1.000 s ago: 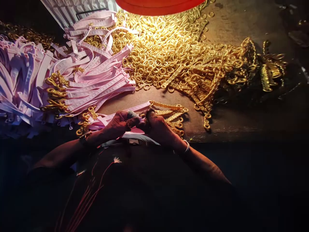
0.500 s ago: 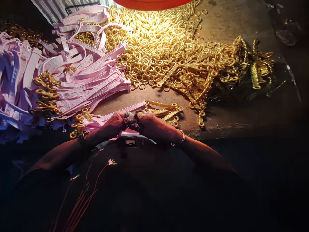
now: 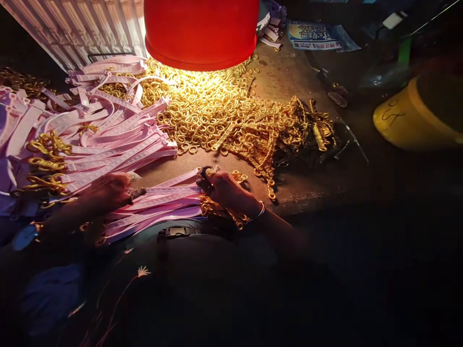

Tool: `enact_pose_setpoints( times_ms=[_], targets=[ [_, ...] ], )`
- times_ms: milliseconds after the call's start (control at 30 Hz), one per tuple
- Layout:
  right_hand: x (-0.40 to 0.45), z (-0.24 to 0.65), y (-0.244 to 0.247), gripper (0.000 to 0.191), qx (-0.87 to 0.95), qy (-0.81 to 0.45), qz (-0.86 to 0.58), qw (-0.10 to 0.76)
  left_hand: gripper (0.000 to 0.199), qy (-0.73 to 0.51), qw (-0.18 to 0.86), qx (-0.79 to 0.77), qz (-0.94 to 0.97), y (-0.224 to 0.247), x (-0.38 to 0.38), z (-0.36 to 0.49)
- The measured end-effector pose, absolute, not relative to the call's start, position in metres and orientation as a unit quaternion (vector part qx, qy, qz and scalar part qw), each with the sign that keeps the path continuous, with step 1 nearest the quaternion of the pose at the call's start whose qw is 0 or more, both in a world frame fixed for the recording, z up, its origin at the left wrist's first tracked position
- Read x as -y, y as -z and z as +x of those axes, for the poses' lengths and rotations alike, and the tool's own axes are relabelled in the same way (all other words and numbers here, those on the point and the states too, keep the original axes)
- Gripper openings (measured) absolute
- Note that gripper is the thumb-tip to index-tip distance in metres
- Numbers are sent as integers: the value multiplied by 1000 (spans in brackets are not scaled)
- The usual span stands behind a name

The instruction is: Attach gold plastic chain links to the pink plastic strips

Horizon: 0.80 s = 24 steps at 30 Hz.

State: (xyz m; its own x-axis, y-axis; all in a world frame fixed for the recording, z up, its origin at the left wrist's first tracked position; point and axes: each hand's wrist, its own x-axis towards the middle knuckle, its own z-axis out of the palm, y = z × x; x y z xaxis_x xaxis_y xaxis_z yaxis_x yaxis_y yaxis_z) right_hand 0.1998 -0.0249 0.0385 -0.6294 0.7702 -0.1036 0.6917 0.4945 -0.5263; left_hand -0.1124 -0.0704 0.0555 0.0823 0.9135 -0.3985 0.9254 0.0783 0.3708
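Glowing under a red lamp [image 3: 201, 31], brown tabletop [image 3: 318, 178]; right hand [image 3: 226, 189] pinching pink strap [image 3: 173, 182], left hand [image 3: 106, 192] likewise.

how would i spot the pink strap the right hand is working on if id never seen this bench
Start at the red lamp shade over the heap of gold rings, then drop straight down to the near table edge, where the right hand pinches at a strap end. The pink strap runs left from those fingertips, topmost of the few lying apart from the big pink pile.
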Motion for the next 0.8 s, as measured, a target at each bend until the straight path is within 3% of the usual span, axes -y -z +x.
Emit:
enact_pose_setpoints(
  times_ms=[100,267,400,533,700,800],
  targets=[
    [32,203,-34,21,884,-190,-426,-22,32,166,166,-666,708,-43,100,-99],
    [11,210,-21,39,879,-136,-454,41,36,248,171,-640,706,-50,133,-66],
    [-33,211,-3,38,841,-78,-534,47,44,261,203,-648,687,-58,140,-62],
    [-71,211,16,32,826,-61,-560,23,40,213,249,-618,715,-62,128,-77],
    [-92,219,35,28,844,-15,-531,70,34,78,332,-610,716,-65,75,-93],
    [-95,225,37,20,844,-5,-526,102,24,6,219,-706,674,-60,32,-90]
  ],
)
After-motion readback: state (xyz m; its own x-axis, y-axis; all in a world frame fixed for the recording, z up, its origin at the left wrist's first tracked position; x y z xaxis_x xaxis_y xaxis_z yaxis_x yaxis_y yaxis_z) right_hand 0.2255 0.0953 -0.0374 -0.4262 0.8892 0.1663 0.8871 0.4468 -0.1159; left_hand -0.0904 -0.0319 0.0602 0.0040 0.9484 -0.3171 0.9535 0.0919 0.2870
